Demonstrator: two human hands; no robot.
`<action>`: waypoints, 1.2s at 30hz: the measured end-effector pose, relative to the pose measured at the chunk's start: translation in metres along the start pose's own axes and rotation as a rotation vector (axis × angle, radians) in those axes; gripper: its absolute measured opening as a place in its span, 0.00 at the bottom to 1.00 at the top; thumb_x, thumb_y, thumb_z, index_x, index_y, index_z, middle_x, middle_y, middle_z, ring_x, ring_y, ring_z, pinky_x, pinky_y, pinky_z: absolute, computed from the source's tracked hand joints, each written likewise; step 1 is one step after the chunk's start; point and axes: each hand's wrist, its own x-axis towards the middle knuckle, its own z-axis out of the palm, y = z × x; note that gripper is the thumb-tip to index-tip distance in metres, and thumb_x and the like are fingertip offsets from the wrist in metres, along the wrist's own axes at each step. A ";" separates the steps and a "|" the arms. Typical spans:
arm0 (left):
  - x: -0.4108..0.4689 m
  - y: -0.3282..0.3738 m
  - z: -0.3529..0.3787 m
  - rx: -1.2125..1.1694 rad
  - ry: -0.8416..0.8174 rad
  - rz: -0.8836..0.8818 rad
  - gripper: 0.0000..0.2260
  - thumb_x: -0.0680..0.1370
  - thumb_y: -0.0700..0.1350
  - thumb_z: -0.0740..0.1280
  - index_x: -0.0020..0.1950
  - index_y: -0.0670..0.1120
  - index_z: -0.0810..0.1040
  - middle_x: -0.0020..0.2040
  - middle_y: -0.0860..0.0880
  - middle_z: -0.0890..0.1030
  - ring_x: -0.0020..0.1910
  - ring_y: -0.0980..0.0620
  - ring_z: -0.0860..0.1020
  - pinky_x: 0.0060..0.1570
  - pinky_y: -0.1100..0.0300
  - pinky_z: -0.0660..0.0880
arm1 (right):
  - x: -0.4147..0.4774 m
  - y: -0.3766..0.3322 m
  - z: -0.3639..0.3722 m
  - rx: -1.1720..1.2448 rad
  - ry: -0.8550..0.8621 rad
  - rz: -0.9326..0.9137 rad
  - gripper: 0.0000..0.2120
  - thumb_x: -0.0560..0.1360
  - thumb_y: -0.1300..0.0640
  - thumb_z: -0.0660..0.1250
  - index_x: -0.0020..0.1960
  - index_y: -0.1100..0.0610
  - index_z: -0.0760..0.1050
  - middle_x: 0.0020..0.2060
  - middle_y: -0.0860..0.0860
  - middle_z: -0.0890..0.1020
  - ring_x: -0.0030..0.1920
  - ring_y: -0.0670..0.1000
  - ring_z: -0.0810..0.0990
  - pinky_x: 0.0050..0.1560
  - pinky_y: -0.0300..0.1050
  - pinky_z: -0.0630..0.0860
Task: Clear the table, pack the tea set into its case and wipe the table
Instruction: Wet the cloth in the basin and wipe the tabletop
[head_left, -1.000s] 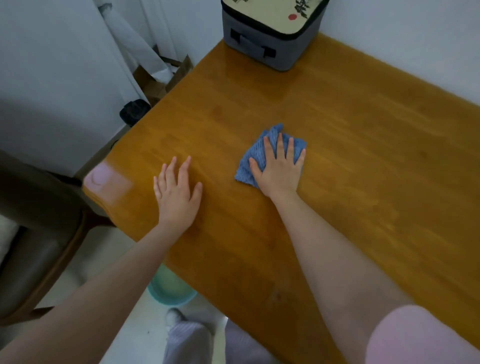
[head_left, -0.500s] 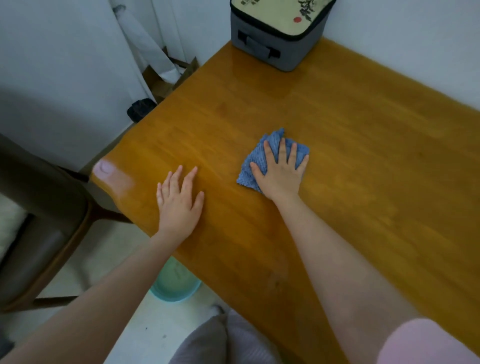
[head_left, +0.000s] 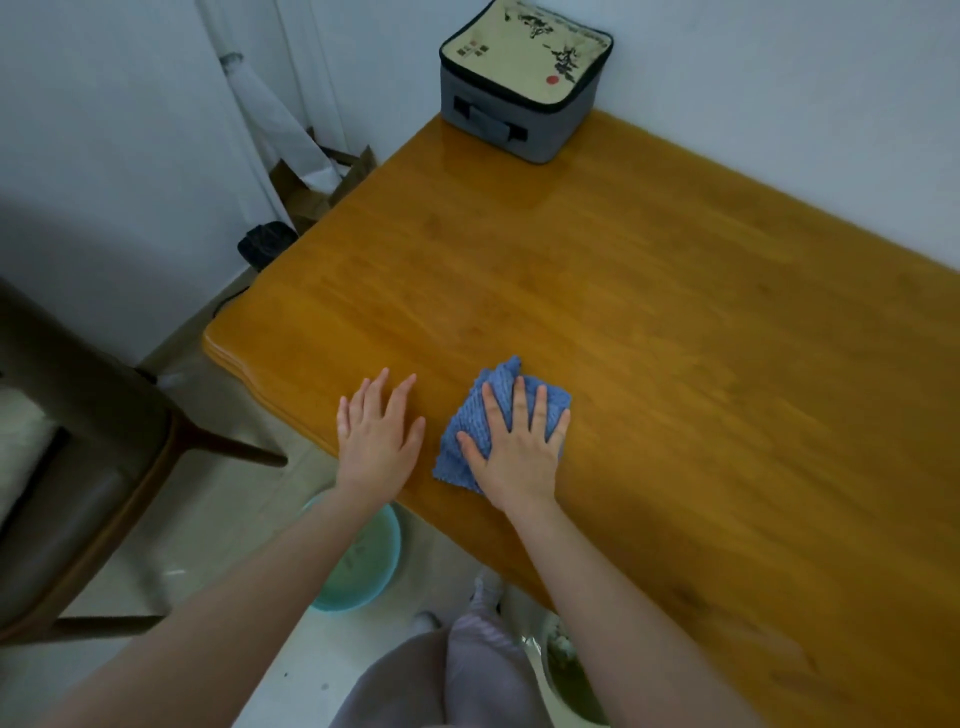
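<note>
Your right hand (head_left: 514, 457) lies flat on the blue cloth (head_left: 469, 418), fingers straight and spread, pressing it against the worktop (head_left: 675, 338) near the front edge. The cloth is bunched under your palm, with its folds showing beyond your fingertips and to the left of your thumb. Your left hand (head_left: 376, 441) rests just beside it, palm down on the bare wood, fingers straight and holding nothing. The grey case (head_left: 524, 78) with the cream printed lid stands zipped shut at the far corner of the worktop, close to the wall (head_left: 779, 78), well apart from both hands. Below the worktop's edge a pale green basin (head_left: 366, 571) sits on the floor, and a dark chair (head_left: 78, 467) stands off to your left.
</note>
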 end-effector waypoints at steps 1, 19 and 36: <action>-0.004 0.000 0.000 -0.007 -0.001 0.005 0.23 0.81 0.53 0.58 0.77 0.55 0.59 0.79 0.48 0.55 0.78 0.46 0.50 0.75 0.46 0.42 | -0.009 -0.003 0.003 0.014 0.019 0.001 0.37 0.74 0.29 0.38 0.79 0.44 0.48 0.79 0.55 0.51 0.78 0.62 0.45 0.72 0.70 0.42; -0.031 0.004 0.003 -0.019 -0.045 0.078 0.23 0.81 0.53 0.57 0.77 0.55 0.58 0.79 0.48 0.54 0.78 0.46 0.49 0.75 0.46 0.42 | -0.086 0.038 0.020 0.005 0.125 -0.002 0.33 0.77 0.30 0.47 0.77 0.44 0.59 0.77 0.53 0.61 0.77 0.60 0.56 0.71 0.71 0.49; 0.011 0.042 0.016 -0.028 0.049 0.072 0.24 0.81 0.53 0.58 0.77 0.54 0.58 0.79 0.48 0.54 0.78 0.47 0.47 0.75 0.48 0.41 | -0.002 0.060 0.005 0.013 0.173 -0.025 0.33 0.77 0.30 0.47 0.78 0.44 0.58 0.77 0.53 0.59 0.78 0.60 0.51 0.73 0.69 0.47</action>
